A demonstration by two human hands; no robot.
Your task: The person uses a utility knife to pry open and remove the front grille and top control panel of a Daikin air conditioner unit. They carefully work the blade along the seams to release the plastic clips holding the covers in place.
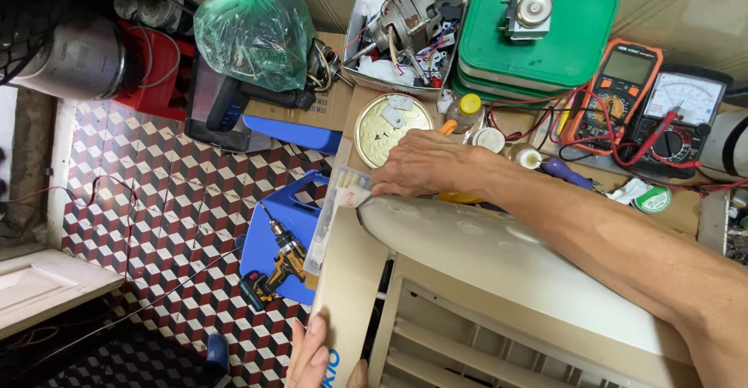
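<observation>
Our right hand (425, 166) lies flat, fingers together, on the top edge of the beige appliance casing (499, 255), beside the round tin lid (387, 128). Our left hand (315, 357) presses its lower panel, fingers nearly straight. The counter (686, 209) is crowded; the tiled floor (156, 201) leaves room.

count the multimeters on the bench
2: an orange digital multimeter at the bench's far right, and a black analog multimeter touching its right side. Others may be hidden.
</observation>
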